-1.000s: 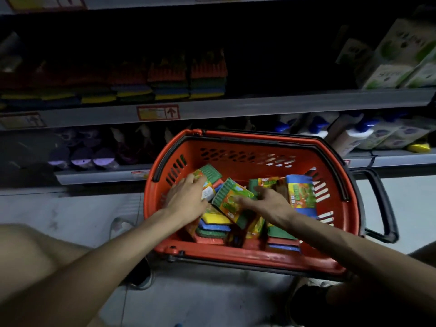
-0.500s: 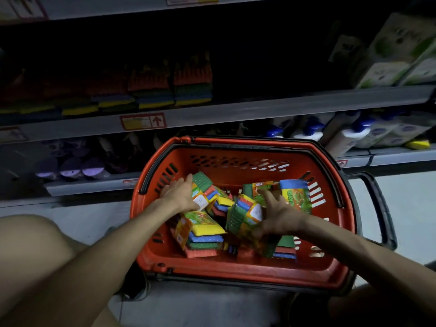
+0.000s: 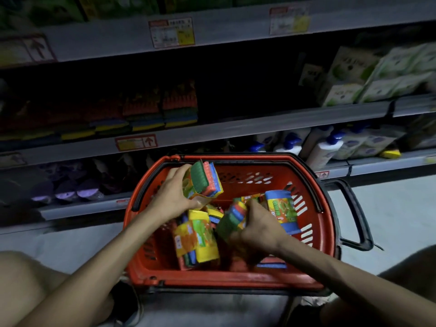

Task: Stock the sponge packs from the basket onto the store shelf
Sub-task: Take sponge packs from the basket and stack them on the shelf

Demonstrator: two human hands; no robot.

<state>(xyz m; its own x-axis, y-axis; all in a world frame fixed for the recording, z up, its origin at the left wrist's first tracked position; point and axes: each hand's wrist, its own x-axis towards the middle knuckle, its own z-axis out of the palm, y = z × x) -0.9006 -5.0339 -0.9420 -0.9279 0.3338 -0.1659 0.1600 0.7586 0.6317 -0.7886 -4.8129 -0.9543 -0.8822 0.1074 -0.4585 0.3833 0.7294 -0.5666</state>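
Dim store shelf (image 3: 236, 129) faces the red basket (image 3: 224, 283) on the floor (image 3: 391, 208). There the left hand (image 3: 173, 197) grips one sponge pack (image 3: 204, 181) up at the rim; the right hand (image 3: 262, 228) curls round a second pack (image 3: 232, 220) inside. Both should go upright beside the stocked row (image 3: 146, 115).

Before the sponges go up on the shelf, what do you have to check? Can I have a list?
1. Left hand grips a sponge pack: ok, raised from the basket.
2. Right hand grips a second pack: ok, low inside the basket.
3. Room on the shelf beside the stacked sponges: cannot tell, too dark.
4. Way up to the shelf: ok, nothing blocks it.
5. Basket emptied: not ok, loose packs remain.
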